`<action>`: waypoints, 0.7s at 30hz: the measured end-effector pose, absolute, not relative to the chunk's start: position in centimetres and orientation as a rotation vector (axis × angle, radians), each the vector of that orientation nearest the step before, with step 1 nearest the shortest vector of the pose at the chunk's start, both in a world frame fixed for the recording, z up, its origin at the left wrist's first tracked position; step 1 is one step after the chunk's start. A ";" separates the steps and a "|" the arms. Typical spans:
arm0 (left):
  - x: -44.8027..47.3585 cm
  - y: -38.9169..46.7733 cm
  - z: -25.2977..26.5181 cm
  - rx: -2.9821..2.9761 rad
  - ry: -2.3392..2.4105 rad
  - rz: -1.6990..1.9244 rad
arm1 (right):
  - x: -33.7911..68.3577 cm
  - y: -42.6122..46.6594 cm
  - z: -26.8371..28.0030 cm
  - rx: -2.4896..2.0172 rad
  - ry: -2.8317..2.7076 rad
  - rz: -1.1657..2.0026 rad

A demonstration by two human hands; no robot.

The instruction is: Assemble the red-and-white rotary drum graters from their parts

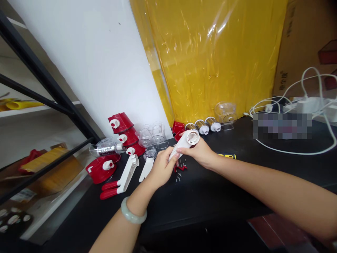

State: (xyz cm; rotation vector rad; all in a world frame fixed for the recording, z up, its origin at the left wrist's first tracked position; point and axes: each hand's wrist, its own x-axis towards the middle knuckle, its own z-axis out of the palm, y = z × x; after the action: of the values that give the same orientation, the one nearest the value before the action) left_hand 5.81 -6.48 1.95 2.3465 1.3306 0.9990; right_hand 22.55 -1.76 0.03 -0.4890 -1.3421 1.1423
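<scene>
Both my hands grip one white plastic crank arm (181, 144) above the black table. Its round hollow end faces up and to the right. My left hand (163, 164) is closed round the lower end, the thumb lying along it. At the round end, my right hand (198, 151) is closed on the arm, its thumb pressed on the near side. Beneath my hands lie several small screws (178, 177) and a small red clip-like piece (181, 168). To the left rest white crank arms with red handles (113, 189) and a flat white piece (146, 169).
Red grater housings (126, 137) stand stacked at the left, with clear plastic hoppers (152, 135) beside them. Metal grater drums (202, 126) line the back. A yellow screwdriver (229, 156) lies behind my right forearm. White cables (286, 153) loop at the right; a black shelf frame (47, 63) borders the left.
</scene>
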 end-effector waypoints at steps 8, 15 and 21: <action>6.5 -7.1 2.1 2.292 1.330 1.026 | 22.8 -1.8 0.6 -0.434 -1.337 1.222; 5.4 -6.3 2.3 2.312 1.235 1.004 | 22.8 -1.5 0.5 -0.422 -1.278 1.241; 5.0 -6.3 2.4 2.364 1.230 0.936 | 22.9 -0.6 0.4 -0.348 -1.171 1.293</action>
State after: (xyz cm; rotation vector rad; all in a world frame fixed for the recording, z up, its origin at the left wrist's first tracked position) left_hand 5.00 -6.31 2.35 2.3636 1.2303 0.9359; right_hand 22.91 -0.58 0.40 -0.3483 -1.1708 1.2934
